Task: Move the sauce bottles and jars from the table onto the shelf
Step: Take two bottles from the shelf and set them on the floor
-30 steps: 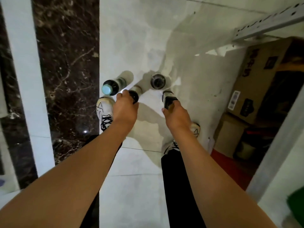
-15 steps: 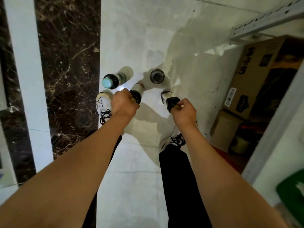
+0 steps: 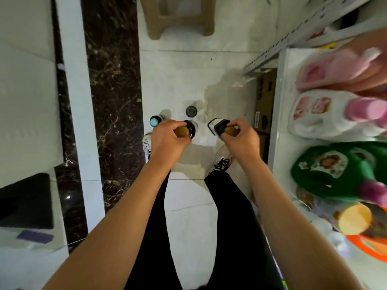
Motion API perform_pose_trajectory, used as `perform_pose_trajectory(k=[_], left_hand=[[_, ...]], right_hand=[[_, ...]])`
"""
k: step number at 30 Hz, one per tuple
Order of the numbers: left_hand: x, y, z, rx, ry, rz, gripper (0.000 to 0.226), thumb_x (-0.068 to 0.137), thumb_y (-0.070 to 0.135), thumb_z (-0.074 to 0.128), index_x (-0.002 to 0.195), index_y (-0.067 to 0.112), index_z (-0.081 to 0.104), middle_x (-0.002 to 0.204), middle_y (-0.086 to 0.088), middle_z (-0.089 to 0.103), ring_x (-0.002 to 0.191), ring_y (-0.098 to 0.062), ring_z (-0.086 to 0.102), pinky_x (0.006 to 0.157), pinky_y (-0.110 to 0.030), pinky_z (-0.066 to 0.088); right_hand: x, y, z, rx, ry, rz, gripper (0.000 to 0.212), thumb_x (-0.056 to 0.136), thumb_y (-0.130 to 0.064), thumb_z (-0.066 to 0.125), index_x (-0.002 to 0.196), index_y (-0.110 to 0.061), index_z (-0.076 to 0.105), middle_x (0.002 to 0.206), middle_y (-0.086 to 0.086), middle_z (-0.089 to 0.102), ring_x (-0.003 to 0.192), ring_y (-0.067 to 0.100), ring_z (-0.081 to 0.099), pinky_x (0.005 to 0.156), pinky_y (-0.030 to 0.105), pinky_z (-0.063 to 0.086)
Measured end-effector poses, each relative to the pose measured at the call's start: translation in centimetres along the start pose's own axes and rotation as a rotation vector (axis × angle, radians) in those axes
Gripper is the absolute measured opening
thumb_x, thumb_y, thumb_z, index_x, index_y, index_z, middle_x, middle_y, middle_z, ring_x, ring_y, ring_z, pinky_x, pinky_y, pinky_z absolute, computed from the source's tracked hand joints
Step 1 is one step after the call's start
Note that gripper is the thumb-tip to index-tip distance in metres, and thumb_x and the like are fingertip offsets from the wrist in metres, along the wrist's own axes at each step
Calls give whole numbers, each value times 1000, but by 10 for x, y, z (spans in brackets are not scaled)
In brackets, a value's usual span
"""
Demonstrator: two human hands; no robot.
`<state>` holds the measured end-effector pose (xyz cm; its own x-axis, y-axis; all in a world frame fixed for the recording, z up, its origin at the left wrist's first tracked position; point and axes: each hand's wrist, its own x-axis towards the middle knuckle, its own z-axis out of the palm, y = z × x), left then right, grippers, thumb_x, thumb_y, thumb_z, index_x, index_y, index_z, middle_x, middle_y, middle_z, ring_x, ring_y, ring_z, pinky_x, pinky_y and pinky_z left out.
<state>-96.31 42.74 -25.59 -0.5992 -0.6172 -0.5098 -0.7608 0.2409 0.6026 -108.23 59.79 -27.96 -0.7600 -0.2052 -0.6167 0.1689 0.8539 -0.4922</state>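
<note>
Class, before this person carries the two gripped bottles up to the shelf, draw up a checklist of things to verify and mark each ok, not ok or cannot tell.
1. Left hand grips the round-capped bottle: ok.
2. Right hand grips the square-capped bottle: ok.
3. Caps screwed tight: cannot tell.
4. Blue-capped bottle and grey-capped bottle stand clear of the lift: cannot tell; the blue one is close beside the left hand.
5. Free space on the shelf: cannot tell; bags crowd it.
</note>
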Motion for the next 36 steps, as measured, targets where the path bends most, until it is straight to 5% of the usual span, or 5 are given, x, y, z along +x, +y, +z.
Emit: perform_pose_trajectory(k=[4, 11, 15, 22, 36], left_hand=[[-27, 78, -62, -71, 16, 218, 36, 61, 14, 76, 96, 21, 76, 93, 4, 71, 85, -13, 65, 77, -28, 53], [-80, 215, -157, -327, 38, 439, 42, 62, 15, 86, 83, 47, 67, 81, 31, 68, 80, 8, 65, 73, -8, 49], [-104, 280, -199, -505, 47, 565, 39, 65, 8, 88, 93, 31, 72, 80, 22, 70, 77, 7, 67, 74, -11, 51], [-154, 395, -270, -550, -19, 945, 30, 65, 21, 89, 81, 41, 72, 82, 22, 73, 78, 3, 69, 68, -9, 50], [-274, 534, -358, -706, -1, 1376, 20, 70, 40, 83, 85, 28, 76, 81, 16, 74, 76, -2, 71, 68, -13, 55]], right_hand=[[-54, -49, -61, 66, 122, -155, 28, 69, -42, 71, 95, -42, 61, 87, -16, 64, 76, -1, 60, 61, 17, 45], [-131, -138, -174, 358, 308, -301, 20, 60, -46, 66, 80, -44, 64, 81, -23, 68, 76, -6, 62, 66, 11, 49], [-175, -173, -237, 436, 446, -428, 19, 69, -33, 74, 76, -47, 64, 80, -36, 63, 77, -13, 60, 62, 4, 45], [-253, -233, -341, 599, 717, -619, 19, 75, -10, 79, 78, -27, 72, 67, -14, 68, 62, -3, 59, 61, 18, 51], [-422, -309, -492, 634, 1041, -874, 13, 75, -25, 80, 67, -36, 78, 67, -6, 72, 64, 4, 65, 60, 15, 53]])
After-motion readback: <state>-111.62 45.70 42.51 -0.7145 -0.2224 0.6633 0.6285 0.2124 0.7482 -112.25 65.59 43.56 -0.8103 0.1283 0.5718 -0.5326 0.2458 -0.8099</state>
